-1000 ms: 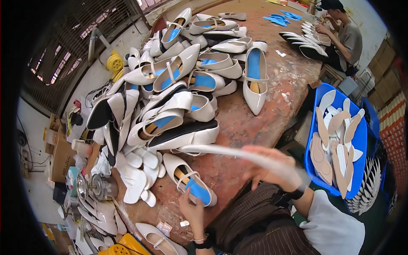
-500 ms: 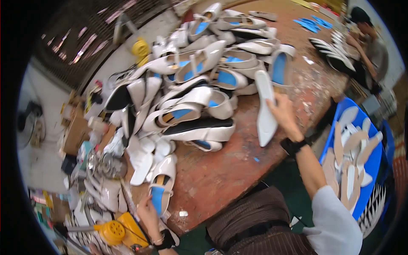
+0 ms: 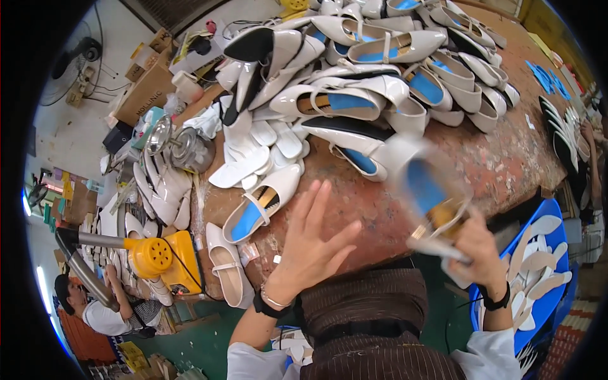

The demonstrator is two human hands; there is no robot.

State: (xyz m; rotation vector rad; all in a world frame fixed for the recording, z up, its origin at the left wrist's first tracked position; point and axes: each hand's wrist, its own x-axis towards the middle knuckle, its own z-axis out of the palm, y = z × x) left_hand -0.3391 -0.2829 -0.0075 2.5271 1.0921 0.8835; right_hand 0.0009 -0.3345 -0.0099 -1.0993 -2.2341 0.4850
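My right hand [image 3: 478, 250] grips a blurred white shoe [image 3: 405, 174] with a blue heel pad inside, lifted over the table's front edge. A pale strip [image 3: 437, 246], smeared by motion, shows beside the same fingers; I cannot tell if it is an insole. My left hand [image 3: 313, 244] hovers over the tabletop with fingers spread and nothing in them. Left of it lies a strapped white shoe [image 3: 269, 199] with a blue pad, and a beige-lined white shoe [image 3: 229, 269] rests nearer the edge. White insoles [image 3: 256, 155] are stacked just behind.
Many white shoes [image 3: 380, 47] are heaped across the back of the worn red table [image 3: 354, 225]. A yellow machine [image 3: 168, 259] stands at the left, near a metal pot [image 3: 190, 149]. At the right, a blue bin [image 3: 551, 297] holds insoles. Other people work at far left and right.
My left hand has left the strapped shoe and opened over the table. My right hand, which held a white insole, now holds a shoe nearer to me. The view has shifted left.
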